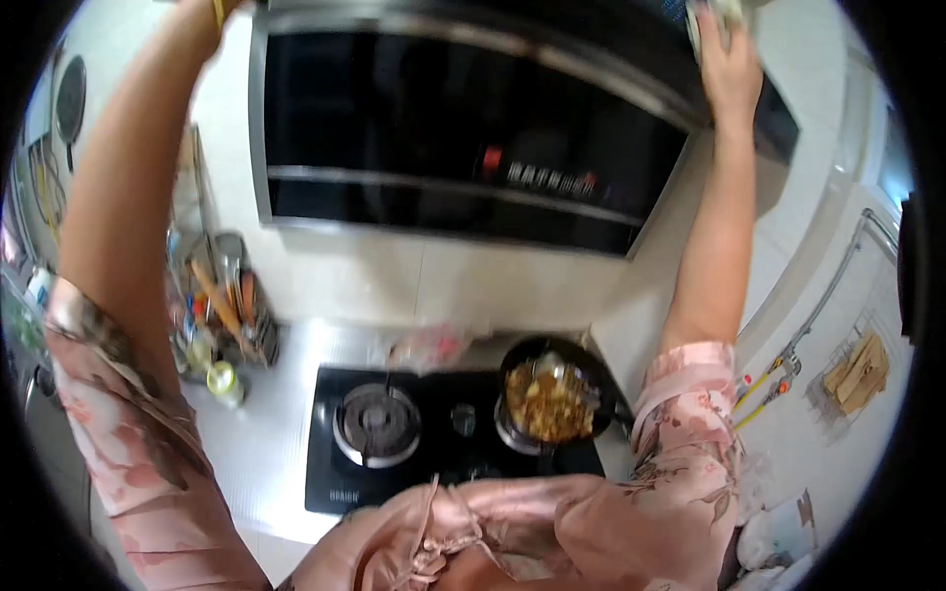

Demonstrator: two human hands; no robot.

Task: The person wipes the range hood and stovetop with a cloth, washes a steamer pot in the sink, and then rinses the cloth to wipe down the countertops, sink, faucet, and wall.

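Observation:
Both my arms reach up around a black glass range hood (414,118). My right hand (729,69) is raised beside the hood's upper right corner, its fingers curled around something pale that I cannot make out at the top edge of the view. On the left, my forearm leaves the frame near the hood's upper left corner; only the wrist with a yellow band (219,12) shows, and the left hand itself is cut off. Below the hood, a dark wok (598,369) with chopped browned food (542,409) sits on the right burner of the gas stove (453,463).
The left burner (377,424) carries no pot. Left of the stove stand a utensil rack (236,305) and a small jar with a yellow-green lid (225,382). A crumpled clear and red plastic bag (434,345) lies behind the stove. Pipes (818,315) and a wire holder (847,389) are on the right wall.

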